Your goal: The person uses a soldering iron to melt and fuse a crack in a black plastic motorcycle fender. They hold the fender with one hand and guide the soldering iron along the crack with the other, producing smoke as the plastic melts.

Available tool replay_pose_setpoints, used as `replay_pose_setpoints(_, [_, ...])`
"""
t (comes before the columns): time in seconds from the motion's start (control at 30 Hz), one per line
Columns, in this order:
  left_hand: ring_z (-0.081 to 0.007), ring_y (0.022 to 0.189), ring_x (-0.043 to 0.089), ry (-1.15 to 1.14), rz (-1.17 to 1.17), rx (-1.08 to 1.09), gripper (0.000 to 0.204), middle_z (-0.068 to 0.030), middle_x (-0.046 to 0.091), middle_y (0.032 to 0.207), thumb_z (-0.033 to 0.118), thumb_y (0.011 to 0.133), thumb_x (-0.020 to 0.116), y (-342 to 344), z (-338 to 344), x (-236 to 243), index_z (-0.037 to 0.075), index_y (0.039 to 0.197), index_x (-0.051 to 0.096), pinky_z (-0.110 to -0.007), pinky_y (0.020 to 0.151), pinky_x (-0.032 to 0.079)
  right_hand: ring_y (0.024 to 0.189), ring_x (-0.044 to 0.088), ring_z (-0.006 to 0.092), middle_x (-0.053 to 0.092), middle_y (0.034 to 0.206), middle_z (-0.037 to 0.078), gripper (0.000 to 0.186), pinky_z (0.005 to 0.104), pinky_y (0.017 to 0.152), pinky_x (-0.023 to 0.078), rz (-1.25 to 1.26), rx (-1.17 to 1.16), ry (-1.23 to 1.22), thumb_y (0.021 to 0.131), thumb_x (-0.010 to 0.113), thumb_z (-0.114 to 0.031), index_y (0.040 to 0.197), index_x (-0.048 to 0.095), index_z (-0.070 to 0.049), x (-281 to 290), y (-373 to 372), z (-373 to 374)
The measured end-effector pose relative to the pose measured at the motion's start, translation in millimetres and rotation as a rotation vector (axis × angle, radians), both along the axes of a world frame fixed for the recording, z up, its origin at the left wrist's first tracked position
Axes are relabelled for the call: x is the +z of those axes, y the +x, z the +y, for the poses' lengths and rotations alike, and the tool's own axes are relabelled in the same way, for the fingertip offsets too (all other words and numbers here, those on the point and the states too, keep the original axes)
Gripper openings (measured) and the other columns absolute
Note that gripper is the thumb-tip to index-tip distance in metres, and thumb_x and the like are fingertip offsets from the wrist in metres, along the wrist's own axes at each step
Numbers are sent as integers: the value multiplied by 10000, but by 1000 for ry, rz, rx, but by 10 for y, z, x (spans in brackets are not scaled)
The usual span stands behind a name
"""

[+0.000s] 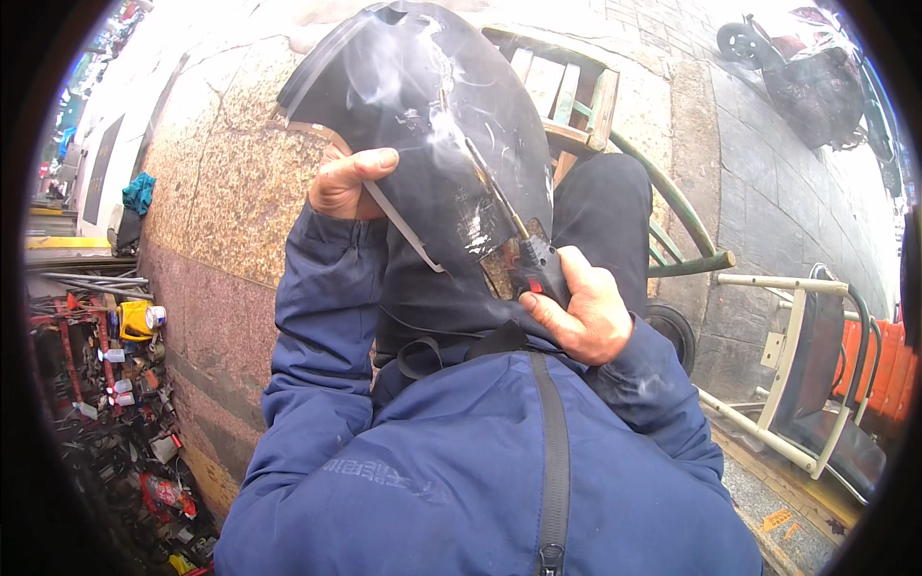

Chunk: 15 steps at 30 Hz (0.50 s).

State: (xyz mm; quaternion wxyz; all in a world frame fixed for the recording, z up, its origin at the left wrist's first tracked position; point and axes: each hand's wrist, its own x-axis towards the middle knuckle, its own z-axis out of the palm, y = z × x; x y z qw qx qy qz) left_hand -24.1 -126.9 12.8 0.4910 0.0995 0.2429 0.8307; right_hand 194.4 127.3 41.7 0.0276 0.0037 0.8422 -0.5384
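Note:
A large, glossy black curved plastic shell (370, 91) lies across my lap, with a rough grey line and scuffs along its surface. My left hand (351, 182) is closed on its left edge, thumb on top. A thin grey strip (408, 230) slants down from beside that hand; I cannot tell whether it belongs to the shell. My right hand (591, 312) grips the dark handle of a soldering iron (541, 267) with a red switch. Its thin metal rod points up and left over the shell, toward the rough line. White smoke rises there and hides part of the surface.
A wooden stool or crate (576, 91) stands beyond my right knee, near a curved green tube (682, 206). On the right is a metal-framed chair (797, 365) beside an orange container (879, 360). Parts and tools pile up at left, around a yellow container (136, 321). A scooter (812, 91) stands far right.

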Motion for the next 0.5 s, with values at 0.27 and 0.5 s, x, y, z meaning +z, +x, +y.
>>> replay_pose_setpoints(0.27, [-363, 1199, 667, 55, 79, -60, 485, -250, 659, 1319, 124, 950, 573, -202, -109, -245, -121, 1368, 551, -504, 1091, 510, 679, 692, 373, 670, 754, 189, 320, 424, 635, 521, -5, 35, 1, 912, 781, -152, 1053, 534, -7, 43, 20, -7])
replay_pose_setpoints(0.5, [-329, 1151, 689, 5, 81, -98, 429, -217, 682, 1283, 133, 989, 573, -146, -70, -75, -93, 1354, 569, -474, 1062, 527, 653, 681, 383, 660, 733, 191, 329, 423, 612, 513, -13, 21, -11, 912, 786, -169, 1040, 532, -5, 4, 30, 1])
